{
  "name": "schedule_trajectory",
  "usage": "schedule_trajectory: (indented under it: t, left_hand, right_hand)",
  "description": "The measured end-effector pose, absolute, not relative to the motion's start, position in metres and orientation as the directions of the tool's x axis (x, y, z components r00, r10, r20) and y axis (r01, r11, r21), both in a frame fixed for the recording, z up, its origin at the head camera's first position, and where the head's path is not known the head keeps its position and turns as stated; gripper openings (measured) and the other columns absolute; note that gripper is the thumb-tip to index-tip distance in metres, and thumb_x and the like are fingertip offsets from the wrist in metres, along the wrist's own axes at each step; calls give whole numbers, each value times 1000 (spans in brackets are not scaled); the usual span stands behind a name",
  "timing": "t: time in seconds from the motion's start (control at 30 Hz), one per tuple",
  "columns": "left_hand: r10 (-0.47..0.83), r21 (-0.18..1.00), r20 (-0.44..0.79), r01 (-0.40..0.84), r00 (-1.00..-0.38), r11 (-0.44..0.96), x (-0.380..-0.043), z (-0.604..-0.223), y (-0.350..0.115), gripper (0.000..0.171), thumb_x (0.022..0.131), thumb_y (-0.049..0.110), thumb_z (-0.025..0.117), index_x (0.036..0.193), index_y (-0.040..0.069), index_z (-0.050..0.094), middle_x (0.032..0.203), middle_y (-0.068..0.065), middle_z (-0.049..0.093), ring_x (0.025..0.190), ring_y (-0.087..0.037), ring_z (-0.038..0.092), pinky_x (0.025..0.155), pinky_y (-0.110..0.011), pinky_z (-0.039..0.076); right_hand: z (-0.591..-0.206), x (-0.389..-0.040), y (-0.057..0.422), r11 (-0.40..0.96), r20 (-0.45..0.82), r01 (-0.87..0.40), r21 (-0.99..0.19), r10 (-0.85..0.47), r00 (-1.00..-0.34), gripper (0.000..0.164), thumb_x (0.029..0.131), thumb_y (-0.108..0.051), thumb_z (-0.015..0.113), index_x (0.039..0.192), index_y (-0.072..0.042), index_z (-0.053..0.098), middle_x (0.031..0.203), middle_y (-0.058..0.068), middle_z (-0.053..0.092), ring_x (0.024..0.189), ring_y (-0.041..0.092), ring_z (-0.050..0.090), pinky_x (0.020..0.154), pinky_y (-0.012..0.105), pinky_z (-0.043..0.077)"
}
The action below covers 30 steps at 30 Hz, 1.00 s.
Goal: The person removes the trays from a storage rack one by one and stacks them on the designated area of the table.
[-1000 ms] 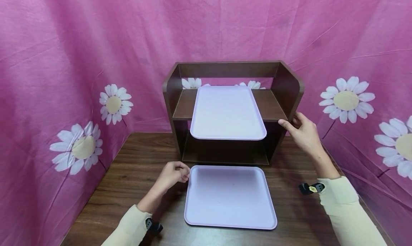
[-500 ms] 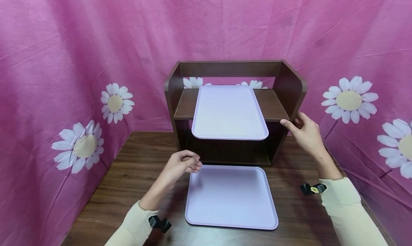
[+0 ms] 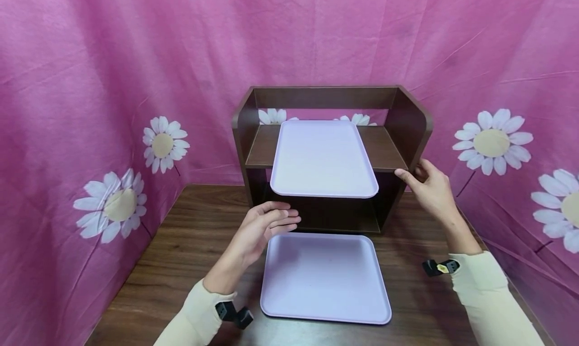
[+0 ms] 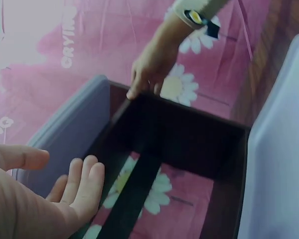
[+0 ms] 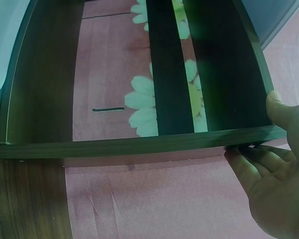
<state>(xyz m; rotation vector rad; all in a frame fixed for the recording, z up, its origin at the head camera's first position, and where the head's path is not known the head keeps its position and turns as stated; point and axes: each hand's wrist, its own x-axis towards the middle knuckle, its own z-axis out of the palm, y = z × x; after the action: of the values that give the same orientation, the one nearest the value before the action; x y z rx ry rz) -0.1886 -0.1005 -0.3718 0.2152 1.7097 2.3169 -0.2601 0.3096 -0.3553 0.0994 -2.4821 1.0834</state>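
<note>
A dark brown two-tier shelf (image 3: 393, 147) stands at the back of the table. One lilac tray (image 3: 323, 157) lies on its upper board and juts out past the front edge. A second lilac tray (image 3: 325, 280) lies flat on the table before the shelf. My left hand (image 3: 255, 233) hovers over that tray's far left corner, fingers extended and palm bare, just below the upper tray. With my right hand (image 3: 429, 190) I grip the shelf's right side, the thumb on its front edge and the fingers around the outside, as the right wrist view (image 5: 276, 164) also has it.
The wooden table (image 3: 181, 245) reaches left and right of the shelf. A pink curtain (image 3: 316, 34) with white daisies hangs behind and along both sides. The shelf's lower compartment (image 3: 334, 215) is dark inside. Each wrist carries a black camera strap.
My left hand has moved right and up from the lower tray's left edge, and its fingers have straightened. The right hand keeps its grip on the shelf, and both trays stay in place.
</note>
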Motion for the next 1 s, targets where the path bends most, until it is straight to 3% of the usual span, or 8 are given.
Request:
schedule_trajectory:
  t: [0.3,0.57,0.87,1.0]
  left_hand:
    - [318,861,-12,-171,-948,-479,-184,-363,-75,32,99,-1,57,131,-3,52,112,-12,75,111,-30,77,109,-47,58]
    - [351,799,33,-186,-936,-572,-183,-355,-56,13,102,-2,54,109,4,61,106,-9,74,120,-33,73,116,-50,53]
    - [324,738,89,-156,-942,-657,-187,-351,-36,28,102,-5,53,90,9,75,112,-7,74,126,-36,69,121,-52,47]
    - [272,686,78,-146,-959,-713,-189,-352,-27,26,100,-7,55,99,8,76,112,-5,74,121,-30,71,122,-53,46]
  right_hand:
    - [-355,-260,310,689,410,-228,-688,109,-906,57,101,-43,73,140,-4,62,130,26,71,88,-16,53,72,6,40]
    - [-356,-260,309,688,413,-231,-688,109,-904,56,101,-43,73,139,-3,62,129,27,71,86,-16,53,72,6,40]
    - [-356,-260,309,687,413,-230,-689,111,-904,57,101,-43,74,140,-3,62,130,27,71,90,-18,52,73,4,40]
    - [-356,-260,309,686,408,-227,-691,110,-906,58,101,-43,73,142,-3,61,132,27,70,91,-19,52,74,4,40]
